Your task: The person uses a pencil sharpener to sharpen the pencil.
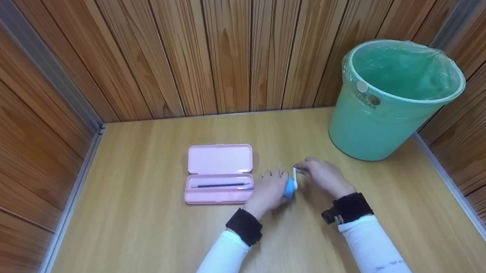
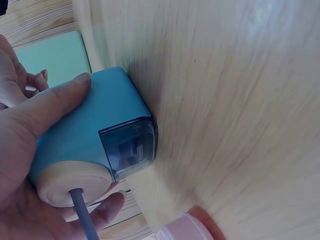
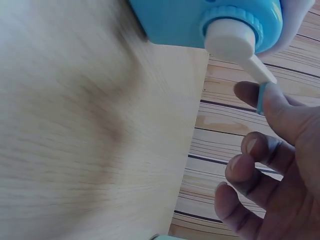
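Note:
My left hand (image 1: pixel 270 189) grips a blue crank pencil sharpener (image 2: pixel 95 120), thumb along its top, over the table. A dark pencil (image 2: pixel 83 212) sticks out of the round cream front of the sharpener, and a see-through shavings drawer (image 2: pixel 131 146) shows beside it. On the other end is a white crank (image 3: pixel 255 66). My right hand (image 1: pixel 324 177) pinches the crank's small blue knob (image 3: pixel 261 99) between thumb and index finger, its other fingers loosely curled. An opened pink pencil case (image 1: pixel 220 159) lies left of the left hand.
Inside the case lie a dark pencil (image 1: pixel 221 185) and a second, lighter slim item (image 1: pixel 243 188), partly behind the left hand. A green bin (image 1: pixel 367 122) with a clear liner stands at the back right. Wood-panelled walls (image 1: pixel 229 46) border the table.

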Action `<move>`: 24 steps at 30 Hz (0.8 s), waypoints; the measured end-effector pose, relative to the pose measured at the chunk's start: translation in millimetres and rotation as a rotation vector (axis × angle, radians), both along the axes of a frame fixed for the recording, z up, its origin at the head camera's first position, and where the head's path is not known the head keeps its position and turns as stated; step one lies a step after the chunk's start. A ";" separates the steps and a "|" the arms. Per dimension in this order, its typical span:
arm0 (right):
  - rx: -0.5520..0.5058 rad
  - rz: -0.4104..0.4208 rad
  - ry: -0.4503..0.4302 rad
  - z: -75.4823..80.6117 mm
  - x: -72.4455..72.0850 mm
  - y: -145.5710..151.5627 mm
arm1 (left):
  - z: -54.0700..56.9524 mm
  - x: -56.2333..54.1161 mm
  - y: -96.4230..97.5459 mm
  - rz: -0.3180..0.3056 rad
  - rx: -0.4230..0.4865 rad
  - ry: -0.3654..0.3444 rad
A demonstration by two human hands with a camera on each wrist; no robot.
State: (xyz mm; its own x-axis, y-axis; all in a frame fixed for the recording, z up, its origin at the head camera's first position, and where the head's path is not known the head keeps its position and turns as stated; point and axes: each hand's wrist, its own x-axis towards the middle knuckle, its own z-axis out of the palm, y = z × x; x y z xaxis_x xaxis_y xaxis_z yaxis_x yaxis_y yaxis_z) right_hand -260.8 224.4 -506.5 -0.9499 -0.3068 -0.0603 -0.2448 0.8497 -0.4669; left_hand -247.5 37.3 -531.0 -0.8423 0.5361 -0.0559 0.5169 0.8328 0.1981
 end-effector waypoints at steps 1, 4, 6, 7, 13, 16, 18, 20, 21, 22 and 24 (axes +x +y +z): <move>0.006 0.002 -0.010 -0.2 -1.6 0.0 | -0.1 0.1 0.0 0.004 0.002 -0.002; 0.013 0.008 -0.018 -1.6 -5.3 -0.4 | -0.4 0.3 -0.5 0.012 0.011 0.010; 0.013 0.020 -0.008 -3.7 -6.7 -0.3 | -1.1 0.5 -0.9 0.010 0.012 0.026; 0.016 0.024 -0.002 -4.8 -7.2 -0.3 | -1.5 0.7 -1.0 0.008 0.010 0.038; 0.013 0.022 0.008 -14.9 -10.2 -0.7 | -3.6 1.5 -0.2 -0.006 -0.007 0.083; -0.015 0.000 -0.033 -20.9 -11.3 -0.6 | -3.4 0.9 0.6 -0.003 -0.007 0.073; -0.028 -0.023 -0.073 -24.6 -11.9 -1.0 | -3.4 0.3 1.3 -0.002 -0.006 0.072; -0.035 -0.033 -0.112 -27.9 -12.1 -1.1 | -3.5 0.2 1.6 -0.003 -0.007 0.073; -0.034 -0.043 -0.130 -29.1 -12.2 -1.4 | -3.6 0.4 1.9 -0.002 -0.007 0.074; -0.030 -0.042 -0.143 -30.3 -12.2 -1.5 | -3.7 0.7 2.1 0.000 -0.008 0.077; -0.015 -0.036 -0.156 -31.5 -12.1 -2.3 | -4.1 1.4 2.7 0.006 -0.009 0.082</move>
